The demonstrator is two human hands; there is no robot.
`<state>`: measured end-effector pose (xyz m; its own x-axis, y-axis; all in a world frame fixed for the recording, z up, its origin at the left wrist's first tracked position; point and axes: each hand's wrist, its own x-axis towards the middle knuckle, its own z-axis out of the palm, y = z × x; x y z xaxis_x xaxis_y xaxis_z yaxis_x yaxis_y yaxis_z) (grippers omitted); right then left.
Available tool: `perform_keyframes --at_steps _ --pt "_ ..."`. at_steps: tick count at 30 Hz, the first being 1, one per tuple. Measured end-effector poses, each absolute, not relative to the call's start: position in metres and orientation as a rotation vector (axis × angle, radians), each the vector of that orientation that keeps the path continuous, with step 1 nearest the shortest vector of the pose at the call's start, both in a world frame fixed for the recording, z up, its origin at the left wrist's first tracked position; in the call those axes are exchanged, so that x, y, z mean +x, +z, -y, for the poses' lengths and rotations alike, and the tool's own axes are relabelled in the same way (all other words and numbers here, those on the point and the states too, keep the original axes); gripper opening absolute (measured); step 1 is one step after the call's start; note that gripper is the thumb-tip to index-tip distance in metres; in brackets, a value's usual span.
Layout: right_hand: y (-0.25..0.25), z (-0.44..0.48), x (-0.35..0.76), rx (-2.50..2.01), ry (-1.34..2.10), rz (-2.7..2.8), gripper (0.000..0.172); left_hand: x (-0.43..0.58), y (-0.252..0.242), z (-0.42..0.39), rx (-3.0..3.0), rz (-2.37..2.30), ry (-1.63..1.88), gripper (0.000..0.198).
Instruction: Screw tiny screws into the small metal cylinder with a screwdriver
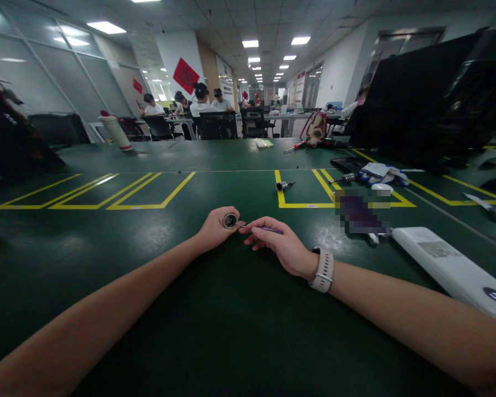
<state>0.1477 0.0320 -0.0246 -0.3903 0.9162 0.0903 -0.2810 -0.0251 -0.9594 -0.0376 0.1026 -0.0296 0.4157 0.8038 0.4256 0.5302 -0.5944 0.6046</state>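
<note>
My left hand [215, 227] is closed around a round metal part [230, 221], whose open, dark end faces me inside a bright rim. The rest of this part is hidden by the fingers. In my right hand [279, 242] is a slim tool like a small screwdriver [273, 230], with a dark purplish handle pinched between thumb and fingers. Its thin metal shaft points left and reaches the fingers of my left hand beside the metal part. Both hands are above the green table [231, 320].
Beyond my hands, a metal part with a shaft [284, 186] lies by yellow tape, and a similar one [347, 177] lies near white-and-blue gloves [382, 173]. At right are a blurred-out dark object [361, 212] and a long white device [450, 267]. A bottle [116, 131] stands far left.
</note>
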Motion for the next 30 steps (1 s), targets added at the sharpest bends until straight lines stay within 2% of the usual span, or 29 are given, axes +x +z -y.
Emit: perform_keyframes --at_steps 8,14,23,30 --pt "-0.023 -0.031 0.148 -0.687 1.644 1.265 0.014 -0.037 -0.024 -0.1 2.097 -0.996 0.992 0.022" --pt "-0.027 -0.032 0.145 -0.708 1.615 1.211 0.015 -0.037 -0.028 -0.102 2.201 -1.085 1.019 0.019" --pt "-0.023 -0.037 0.15 -0.768 1.615 1.272 0.015 -0.041 -0.029 -0.101 2.451 -1.079 0.869 0.009" --pt "-0.031 -0.045 0.159 -0.715 1.612 1.23 0.014 -0.035 -0.026 -0.097 2.385 -0.99 0.747 0.017"
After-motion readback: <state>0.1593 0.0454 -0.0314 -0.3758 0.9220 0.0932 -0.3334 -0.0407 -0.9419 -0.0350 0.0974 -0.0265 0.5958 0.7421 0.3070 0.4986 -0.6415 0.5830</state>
